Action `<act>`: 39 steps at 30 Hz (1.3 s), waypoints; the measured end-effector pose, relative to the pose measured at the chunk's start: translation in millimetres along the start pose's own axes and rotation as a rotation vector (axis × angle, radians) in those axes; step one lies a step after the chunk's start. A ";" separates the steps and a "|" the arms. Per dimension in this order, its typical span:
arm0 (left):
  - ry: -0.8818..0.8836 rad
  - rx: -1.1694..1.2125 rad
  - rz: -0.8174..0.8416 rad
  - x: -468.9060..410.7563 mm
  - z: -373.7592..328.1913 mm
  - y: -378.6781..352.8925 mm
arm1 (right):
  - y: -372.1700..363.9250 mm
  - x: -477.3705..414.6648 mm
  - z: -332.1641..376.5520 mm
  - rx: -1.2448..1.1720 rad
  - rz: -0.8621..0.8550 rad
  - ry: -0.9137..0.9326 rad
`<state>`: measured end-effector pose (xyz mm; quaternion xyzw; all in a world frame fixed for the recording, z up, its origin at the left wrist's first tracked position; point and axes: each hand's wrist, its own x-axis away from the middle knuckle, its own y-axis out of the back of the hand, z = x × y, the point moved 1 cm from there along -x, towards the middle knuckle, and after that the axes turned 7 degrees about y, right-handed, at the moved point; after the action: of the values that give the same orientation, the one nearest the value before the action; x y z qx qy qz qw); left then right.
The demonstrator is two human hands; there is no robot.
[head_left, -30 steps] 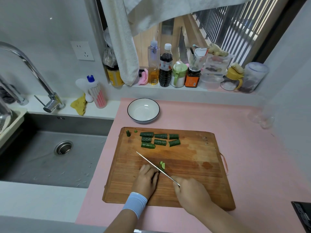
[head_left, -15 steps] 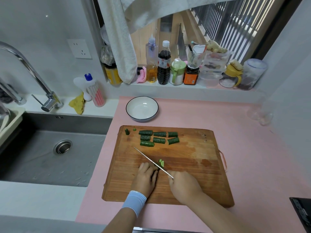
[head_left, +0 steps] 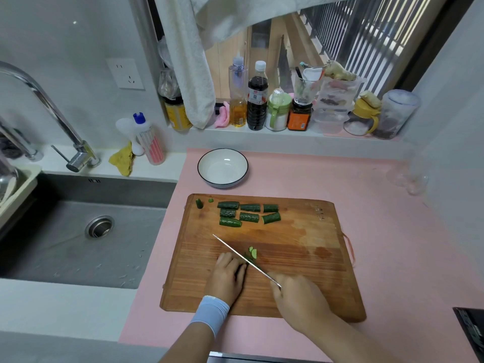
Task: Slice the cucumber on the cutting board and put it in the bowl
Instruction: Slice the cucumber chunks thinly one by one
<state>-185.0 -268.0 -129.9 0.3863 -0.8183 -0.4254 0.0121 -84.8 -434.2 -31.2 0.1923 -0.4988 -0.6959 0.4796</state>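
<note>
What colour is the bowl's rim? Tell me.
The bowl is white inside with a thin dark rim, black or dark blue, seen best in the head view.

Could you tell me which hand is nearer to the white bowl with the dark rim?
The left hand. It rests on the wooden cutting board almost straight below the white dark-rimmed bowl, while the right hand, gripping the knife, sits lower and further right.
</note>
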 end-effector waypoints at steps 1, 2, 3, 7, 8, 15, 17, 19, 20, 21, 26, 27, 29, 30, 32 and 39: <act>0.001 0.000 -0.002 0.2 0.5 -0.4 | 0.3 0.2 -0.2 -0.005 0.001 -0.003; 0.006 0.001 -0.001 0.2 0.3 0.0 | 0.3 -0.1 0.0 -0.014 0.000 -0.004; 0.008 0.004 -0.001 0.1 0.6 -0.1 | 0.1 -0.9 0.6 -0.018 0.001 -0.004; 0.001 0.013 -0.004 -1.0 0.3 -0.3 | 0.7 -10.0 6.2 -0.022 0.036 -0.027; -0.001 0.014 -0.005 -1.2 -0.1 0.0 | 1.1 -13.0 8.4 -0.022 0.052 -0.032; -0.021 -0.023 0.001 3.4 -3.8 2.1 | 1.1 -16.7 11.2 0.009 0.070 -0.036; -0.014 -0.032 -0.002 3.8 -4.3 2.0 | 1.1 -16.5 11.0 0.020 0.067 -0.029; -0.004 -0.025 -0.002 4.1 -3.2 2.2 | 0.2 -15.7 12.2 0.028 0.058 -0.025; -0.002 -0.016 -0.002 3.9 -2.5 2.2 | -0.2 -14.4 12.5 0.027 0.052 -0.025; -0.005 -0.011 -0.003 4.1 -1.6 2.0 | -0.3 -12.7 12.5 0.025 0.042 -0.022; -0.019 0.010 -0.026 2.5 -1.3 2.8 | 3.2 -1.2 8.5 -0.021 0.012 0.005; -0.023 0.010 -0.031 2.5 -1.5 3.2 | 4.9 0.4 7.5 -0.029 0.020 0.004; -0.022 0.012 -0.034 2.7 -1.7 3.5 | 7.3 1.8 6.1 -0.035 0.035 -0.001; -0.023 0.013 -0.034 2.6 -1.4 3.7 | 7.9 1.7 6.1 -0.036 0.042 -0.004; -0.025 0.015 -0.033 2.3 -1.5 4.0 | 7.3 -0.1 7.1 -0.041 0.048 -0.013; -0.003 0.011 -0.016 3.4 -2.4 4.9 | 0.5 -15.7 14.9 -0.018 0.080 -0.065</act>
<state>-189.6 -270.1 -126.0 0.3923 -0.8175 -0.4216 0.0053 -88.3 -413.1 -27.7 0.1452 -0.5149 -0.6866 0.4923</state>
